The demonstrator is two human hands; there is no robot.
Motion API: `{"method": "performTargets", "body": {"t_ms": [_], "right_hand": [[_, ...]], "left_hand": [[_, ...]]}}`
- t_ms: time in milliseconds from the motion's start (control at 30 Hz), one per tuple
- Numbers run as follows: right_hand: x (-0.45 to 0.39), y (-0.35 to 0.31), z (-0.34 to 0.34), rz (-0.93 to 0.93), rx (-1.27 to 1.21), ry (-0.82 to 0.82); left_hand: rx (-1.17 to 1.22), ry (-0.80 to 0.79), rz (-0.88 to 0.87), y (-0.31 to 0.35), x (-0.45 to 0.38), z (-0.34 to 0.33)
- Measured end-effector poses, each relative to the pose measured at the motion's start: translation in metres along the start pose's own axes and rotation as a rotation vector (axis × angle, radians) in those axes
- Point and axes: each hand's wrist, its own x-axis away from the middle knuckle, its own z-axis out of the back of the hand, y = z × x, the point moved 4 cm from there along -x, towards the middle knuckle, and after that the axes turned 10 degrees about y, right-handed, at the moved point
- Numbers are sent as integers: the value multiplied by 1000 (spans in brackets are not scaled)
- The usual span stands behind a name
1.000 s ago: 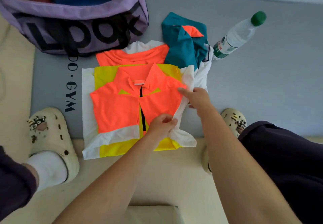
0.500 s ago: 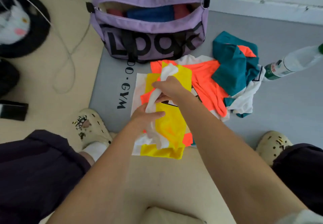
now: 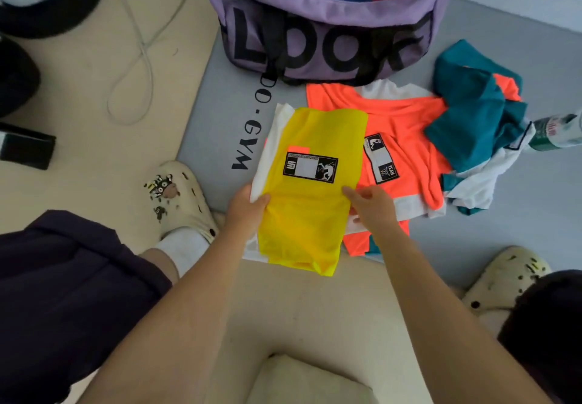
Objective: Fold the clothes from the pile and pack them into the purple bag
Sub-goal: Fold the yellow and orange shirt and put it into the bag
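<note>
Here the yellow garment is held at its two long edges, partly folded into a tall panel, and the step in hand is judged to be the last fold before packing. The left edge is pinched by the left hand, thumb on top of the cloth and fingers tucked beneath it. The right edge is met by the right hand, whose fingers are curled at the hem; whether cloth is truly pinched there cannot be told for certain.

For a neat result, both edges should be kept level and taut, the near end brought over to the far end in one sweep, and the crease pressed flat before anything is lifted. The thin, slippery-looking fabric is likely to slide apart if it is raised by one side only.

The garment lies on the grey mat, overlapping an orange shirt, just in front of the purple bag. It is bright yellow with a white strip down its left side and a black-framed rectangular patch near the middle. The bag stands unzipped, with blue and red cloth already seen inside. A teal garment is left crumpled to the right, unfolded.
</note>
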Motion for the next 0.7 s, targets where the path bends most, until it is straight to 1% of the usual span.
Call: {"method": "performTargets", "body": {"t_ms": [67, 133, 167, 233, 300, 367, 400, 467, 500, 533, 567, 633, 700], "right_hand": [[4, 5, -7, -2, 44, -65], [4, 3, -9, 26, 23, -50], [5, 1, -10, 44, -18, -52], [6, -8, -15, 73, -95, -87], [6, -15, -18, 72, -133, -98], [2, -18, -11, 80, -131, -54], [-2, -17, -5, 94, -115, -38], [-11, -12, 8, 100, -16, -69], [-14, -9, 12, 86, 70, -118], [-19, -7, 16, 72, 151, -153], [-24, -7, 20, 76, 203, -147], [-37, -19, 29, 145, 188, -37], [-47, -39, 33, 181, 33, 60]], "left_hand": [[-156, 18, -50, -3, 4, 4], [-314, 76, -97, -1, 6, 10], [-357, 117, -112, 2, 4, 12], [-358, 157, -102, 8, 0, 14], [-327, 132, -69, 12, -3, 12], [-371, 80, -59, 13, -8, 10], [-413, 29, -44, 13, -11, 10], [-529, -118, 7, 12, -13, 8], [-575, -146, 17, 14, -14, 7], [-592, -115, -2, 19, -16, 7], [-564, -38, -46, 26, -18, 6], [-392, 99, -127, 45, -21, 4], [-256, 100, -166, 69, -30, -4]]}}
